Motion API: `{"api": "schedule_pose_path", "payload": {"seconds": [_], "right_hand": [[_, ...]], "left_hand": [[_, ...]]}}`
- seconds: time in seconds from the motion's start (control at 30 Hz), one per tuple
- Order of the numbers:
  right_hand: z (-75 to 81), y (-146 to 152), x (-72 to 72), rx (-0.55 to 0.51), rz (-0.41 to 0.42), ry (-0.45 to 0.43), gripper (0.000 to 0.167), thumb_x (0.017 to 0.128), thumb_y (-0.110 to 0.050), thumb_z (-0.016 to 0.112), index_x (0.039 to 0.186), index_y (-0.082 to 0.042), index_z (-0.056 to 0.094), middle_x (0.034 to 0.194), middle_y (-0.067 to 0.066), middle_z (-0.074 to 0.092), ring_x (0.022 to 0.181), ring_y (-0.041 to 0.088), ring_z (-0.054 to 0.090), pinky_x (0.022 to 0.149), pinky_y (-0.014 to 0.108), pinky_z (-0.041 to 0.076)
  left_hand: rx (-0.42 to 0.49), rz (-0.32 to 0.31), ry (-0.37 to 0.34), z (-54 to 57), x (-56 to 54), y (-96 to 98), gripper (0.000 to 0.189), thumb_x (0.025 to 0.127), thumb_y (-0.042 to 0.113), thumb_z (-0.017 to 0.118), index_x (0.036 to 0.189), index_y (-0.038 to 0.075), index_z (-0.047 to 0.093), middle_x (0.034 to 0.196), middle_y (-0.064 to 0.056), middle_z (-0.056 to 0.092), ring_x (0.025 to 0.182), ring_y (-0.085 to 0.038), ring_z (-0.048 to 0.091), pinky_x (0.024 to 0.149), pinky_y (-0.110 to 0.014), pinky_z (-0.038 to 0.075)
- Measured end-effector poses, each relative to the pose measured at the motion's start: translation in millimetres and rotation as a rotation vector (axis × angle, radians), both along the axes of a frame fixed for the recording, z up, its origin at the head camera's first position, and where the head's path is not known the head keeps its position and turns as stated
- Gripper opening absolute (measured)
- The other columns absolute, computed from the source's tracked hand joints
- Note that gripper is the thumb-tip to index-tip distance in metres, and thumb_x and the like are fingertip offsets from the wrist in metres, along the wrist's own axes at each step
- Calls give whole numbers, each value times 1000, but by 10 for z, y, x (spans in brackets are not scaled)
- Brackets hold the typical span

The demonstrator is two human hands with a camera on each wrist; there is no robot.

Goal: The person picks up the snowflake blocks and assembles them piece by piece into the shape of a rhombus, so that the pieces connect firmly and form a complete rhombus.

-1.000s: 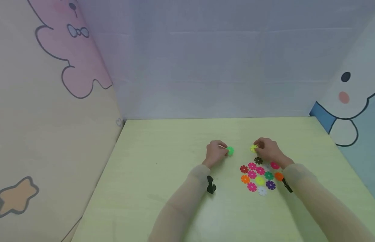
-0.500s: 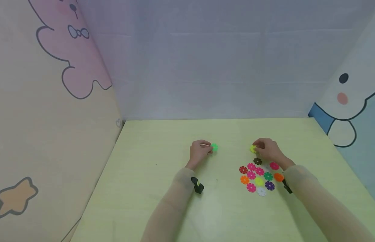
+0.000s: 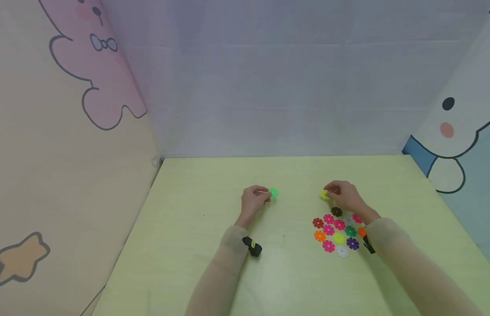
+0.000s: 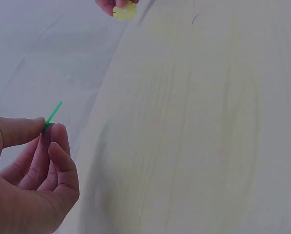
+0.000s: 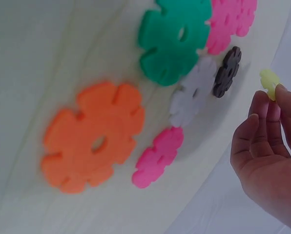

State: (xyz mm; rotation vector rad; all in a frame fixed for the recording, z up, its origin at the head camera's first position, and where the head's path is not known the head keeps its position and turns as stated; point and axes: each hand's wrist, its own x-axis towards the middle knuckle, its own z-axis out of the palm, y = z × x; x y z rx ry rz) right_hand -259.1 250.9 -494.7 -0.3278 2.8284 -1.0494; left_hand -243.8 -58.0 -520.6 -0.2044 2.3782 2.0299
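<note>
Toward far edge of tabletop (image 3: 170, 228), pinching green disc (image 3: 274, 193) with left hand (image 3: 253, 201), yellow disc (image 3: 323, 195) with right hand (image 3: 345, 195). Likely light, stiff, slick; best taken by the rim.

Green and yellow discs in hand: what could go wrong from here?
The left hand pinches the green disc by its edge, so it might slip. The right hand pinches the yellow disc near the dark brown disc; if dropped, it could land among the other discs. In the head view, the black strap at the right sleeve overlaps an orange disc and might nudge it if lowered.
</note>
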Motion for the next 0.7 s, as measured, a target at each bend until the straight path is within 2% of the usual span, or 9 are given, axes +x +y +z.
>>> {"api": "schedule_pose_path", "payload": {"seconds": [0.23,0.4,0.53,0.7], "right_hand": [[-9,-128,5,-42,-24,45,16,95,-10,60,107,1,62,101,17,63,87,32,60,73,43,52],[-5,-257,13,-79,-31,59,15,94,-11,61,105,-1,62,100,15,64,87,31,61,74,43,52],[6,-357,42,-103,-10,89,13,93,-11,63,102,-2,64,96,12,65,86,30,61,75,43,51],[14,-482,91,-134,15,117,13,92,-14,66,100,-4,65,93,7,66,84,25,62,72,38,51]], "left_hand": [[16,17,43,1,32,-100,10,83,9,73,92,4,71,78,-7,71,71,-25,69,63,-33,53],[28,20,65,29,38,-121,12,84,10,73,93,3,71,78,-8,71,71,-24,68,62,-32,53],[57,16,75,60,46,-107,12,83,11,73,93,4,71,78,-8,71,70,-22,68,63,-32,52],[81,21,84,89,72,-83,11,83,11,73,92,4,71,80,-11,71,71,-24,68,62,-31,52]]}}
